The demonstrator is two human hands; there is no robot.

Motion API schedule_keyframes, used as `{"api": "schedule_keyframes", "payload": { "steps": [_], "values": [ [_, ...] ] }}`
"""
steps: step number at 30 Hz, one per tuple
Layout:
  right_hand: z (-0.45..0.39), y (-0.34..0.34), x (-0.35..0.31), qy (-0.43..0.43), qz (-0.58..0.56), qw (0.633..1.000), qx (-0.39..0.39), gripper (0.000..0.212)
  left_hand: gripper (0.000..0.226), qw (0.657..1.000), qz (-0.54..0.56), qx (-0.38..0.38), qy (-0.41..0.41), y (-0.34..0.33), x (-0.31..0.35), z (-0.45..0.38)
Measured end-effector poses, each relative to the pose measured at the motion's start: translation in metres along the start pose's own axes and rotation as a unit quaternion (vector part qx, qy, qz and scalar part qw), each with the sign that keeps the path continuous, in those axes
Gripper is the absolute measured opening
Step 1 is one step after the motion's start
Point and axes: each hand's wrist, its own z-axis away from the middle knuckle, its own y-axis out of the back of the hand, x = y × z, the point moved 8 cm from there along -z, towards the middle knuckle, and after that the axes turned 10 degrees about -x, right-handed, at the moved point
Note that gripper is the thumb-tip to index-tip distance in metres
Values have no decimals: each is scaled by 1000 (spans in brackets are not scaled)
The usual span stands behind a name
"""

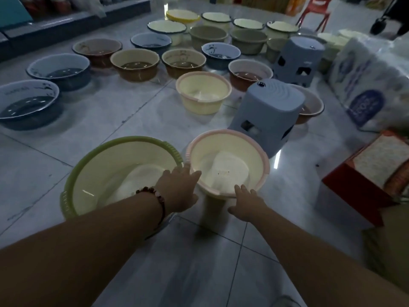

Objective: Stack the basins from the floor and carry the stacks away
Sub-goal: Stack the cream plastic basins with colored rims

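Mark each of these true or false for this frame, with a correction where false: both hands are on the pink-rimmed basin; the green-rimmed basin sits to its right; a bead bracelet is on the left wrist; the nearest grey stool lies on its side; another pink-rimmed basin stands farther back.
1. Both hands are on the pink-rimmed basin. True: the left hand and right hand grip its near rim.
2. The green-rimmed basin sits to its right. False: it is on its left.
3. A bead bracelet is on the left wrist. True.
4. The nearest grey stool lies on its side. False: it stands upright.
5. Another pink-rimmed basin stands farther back. True.
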Motion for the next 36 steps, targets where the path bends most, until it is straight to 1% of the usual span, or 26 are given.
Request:
{"api": "schedule_keyframes", "payload": {
  "steps": [3,6,8,10,11,13,14,17,19,20,21,22,23,24,25,26,27,28,29,31,34,36],
  "values": [
    [-22,-15,6,-3,9,1000,-12,85,67,1000,-9,-24,-2,-16,5,-10],
    [-44,-16,7,5,14,1000,3,87,69,999,-13,-35,-3,-28,6,-18],
    [-58,-19,9,5,7,1000,-10,87,68,999,-23,-43,-1,-37,5,-22],
    [-67,-24,13,-3,-1,999,-33,81,64,999,-31,-44,4,-44,3,-24],
    [-69,-25,14,-7,2,999,-33,74,63,998,-31,-47,7,-47,3,-25],
    [-72,-23,14,-9,-1,1000,-12,56,62,998,-27,-53,7,-48,2,-27],
    [-74,-23,17,-18,-11,1000,-3,52,62,998,-25,-54,7,-46,2,-27],
    [-65,-28,28,-69,-34,997,3,56,60,998,-16,-58,7,-42,1,-26],
    [-54,-26,46,-127,-74,985,86,51,60,998,-11,-63,8,-41,1,-25],
    [-44,-24,59,-167,-125,968,139,51,60,998,-9,-65,9,-40,1,-24],
    [-34,-24,71,-210,-202,942,165,58,60,998,-8,-66,10,-39,0,-23],
    [-26,-29,83,-253,-314,899,167,70,60,998,-9,-66,12,-38,0,-22],
    [-20,-40,91,-290,-473,818,151,79,61,998,-10,-65,13,-37,0,-20],
    [-21,-54,92,-299,-640,696,126,81,62,998,-11,-64,14,-35,0,-18],
    [-25,-63,84,-276,-758,585,86,73,63,998,-9,-64,15,-34,-1,-17],
    [-25,-66,75,-244,-814,524,52,62,63,998,-6,-64,16,-33,-3,-15],
    [-22,-66,69,-225,-825,517,29,53,63,998,-4,-64,17,-31,-4,-13],
    [-20,-64,65,-212,-820,531,15,48,63,998,-3,-62,18,-30,-7,-11],
    [-19,-61,63,-209,-806,554,6,45,64,998,-3,-60,20,-28,-10,-8],
    [-13,-53,62,-217,-790,574,1,39,64,998,-7,-60,23,-23,-17,-2],
    [-3,-28,60,-210,-790,576,6,23,64,997,-32,-63,31,-18,-29,13],
    [8,-11,65,-202,-782,589,12,16,63,996,-46,-70,41,-16,-39,24]
  ]
}}
